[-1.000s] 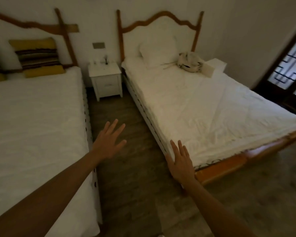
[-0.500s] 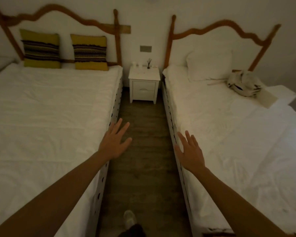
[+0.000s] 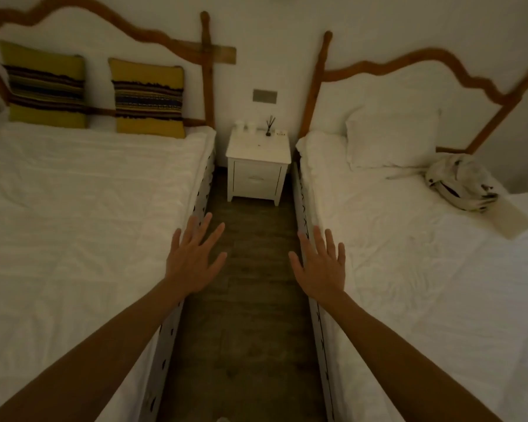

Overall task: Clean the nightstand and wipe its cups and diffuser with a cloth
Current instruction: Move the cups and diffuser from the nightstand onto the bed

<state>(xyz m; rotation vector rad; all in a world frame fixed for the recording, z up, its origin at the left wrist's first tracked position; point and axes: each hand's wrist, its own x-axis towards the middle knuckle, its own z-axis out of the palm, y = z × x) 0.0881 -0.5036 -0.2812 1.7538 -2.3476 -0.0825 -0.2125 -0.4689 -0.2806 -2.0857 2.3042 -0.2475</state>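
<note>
A white nightstand [image 3: 259, 166] stands on the dark wood floor [image 3: 250, 287] against the wall, between two white-sheeted beds. At the back of its top, two white cups [image 3: 244, 126] sit left of a reed diffuser [image 3: 269, 127], with a small white item [image 3: 281, 134] to the diffuser's right. A tiny dark speck [image 3: 259, 145] lies in front of the diffuser.
</note>
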